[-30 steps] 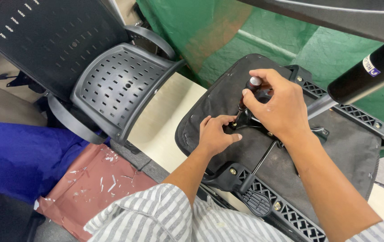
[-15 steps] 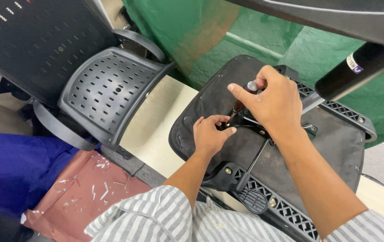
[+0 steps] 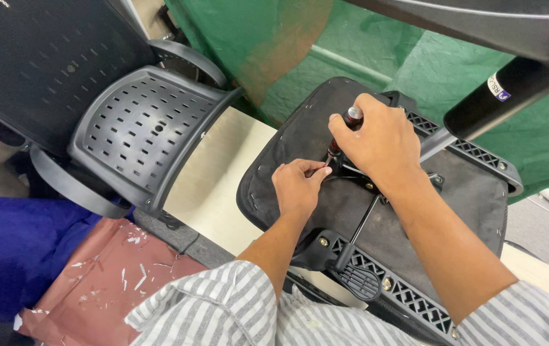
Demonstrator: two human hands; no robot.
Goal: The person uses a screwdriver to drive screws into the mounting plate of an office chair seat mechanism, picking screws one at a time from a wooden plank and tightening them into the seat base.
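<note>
Green cloth (image 3: 351, 57) hung behind the upturned chair seat (image 3: 300, 147) on the pale table (image 3: 216, 186), beside a perforated black chair (image 3: 140, 128). Since a second ago, your right hand (image 3: 377, 144) stayed fisted round the screwdriver (image 3: 345, 131). Your left hand (image 3: 297, 186) kept its fingertips pinched at the tip, on the seat's metal bracket (image 3: 357, 176).

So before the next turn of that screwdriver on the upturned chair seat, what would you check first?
1. Right hand wrapped around the screwdriver handle: ok.
2. Left hand fingers at the tool's tip, steadying it: ok.
3. Tip seated in a screw: cannot tell, the hands hide it.
4. Upturned chair seat resting flat on the table: ok.
5. Seat's near edge overhangs the table: cannot tell.
</note>
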